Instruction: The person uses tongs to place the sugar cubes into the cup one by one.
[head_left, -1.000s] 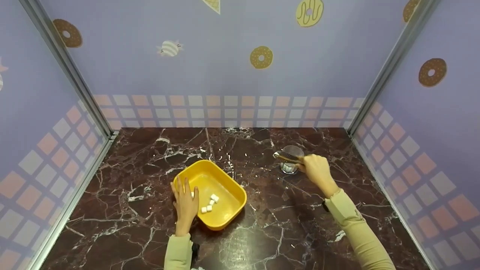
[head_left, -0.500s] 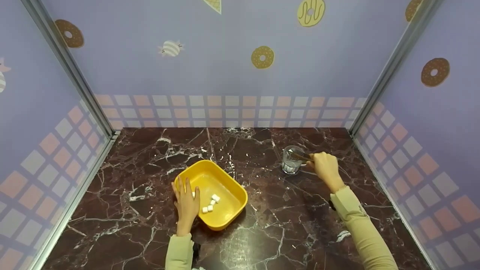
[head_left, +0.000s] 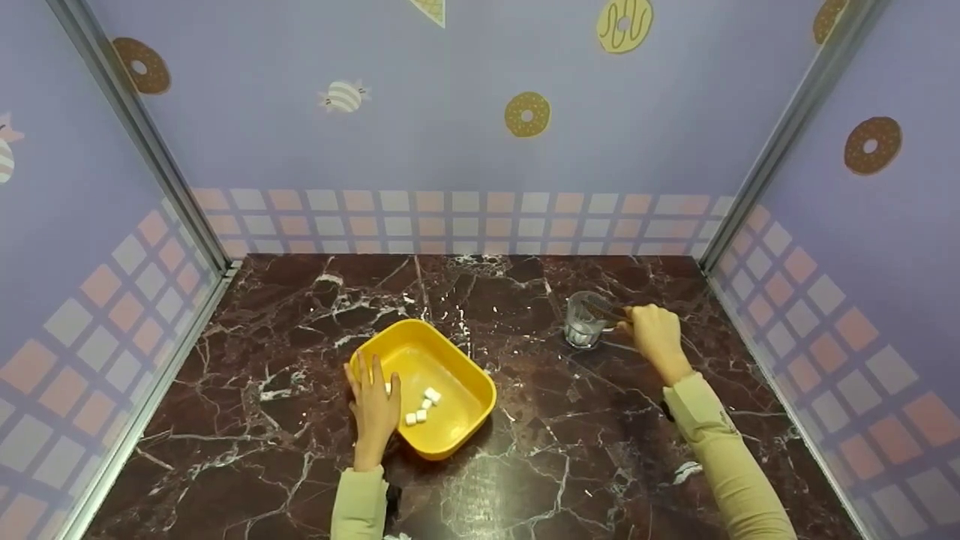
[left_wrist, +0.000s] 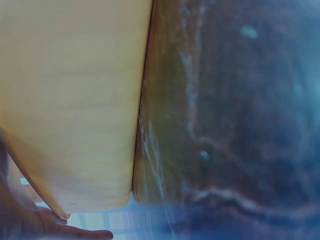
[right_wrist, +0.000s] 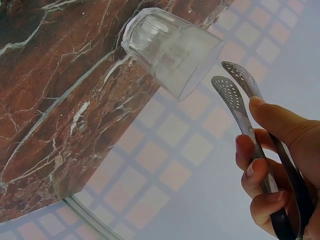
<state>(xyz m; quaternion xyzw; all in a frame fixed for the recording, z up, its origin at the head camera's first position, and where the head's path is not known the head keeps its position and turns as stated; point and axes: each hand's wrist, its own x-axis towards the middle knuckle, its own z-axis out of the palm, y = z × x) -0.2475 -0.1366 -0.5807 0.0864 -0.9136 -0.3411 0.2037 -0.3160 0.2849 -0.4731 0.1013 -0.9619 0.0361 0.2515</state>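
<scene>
My right hand (head_left: pixel 657 337) grips a pair of metal tongs (right_wrist: pixel 254 137) with perforated, rounded tips and dark handles. In the right wrist view, those tips stand slightly apart with nothing between them, just outside the mouth of a clear glass (right_wrist: pixel 170 52). The glass stands upright on the table, with something whitish low inside. My left hand (head_left: pixel 373 409) lies over the left rim of a yellow plastic basin (head_left: pixel 461 420), its fingers spread and fairly straight. Several small white cubes (head_left: pixel 421 415) lie in the basin; one is partly hidden by the left hand.
The dark red marbled table (head_left: pixel 525 480) has purple printed walls (head_left: pixel 450 150) at the back and both sides. Metal posts (head_left: pixel 780 142) mark the back corners. Tabletop lies between basin and glass.
My right hand and the tongs have moved right, so the tongs' tips no longer reach past the glass's left side. The left hand and basin stay put.
</scene>
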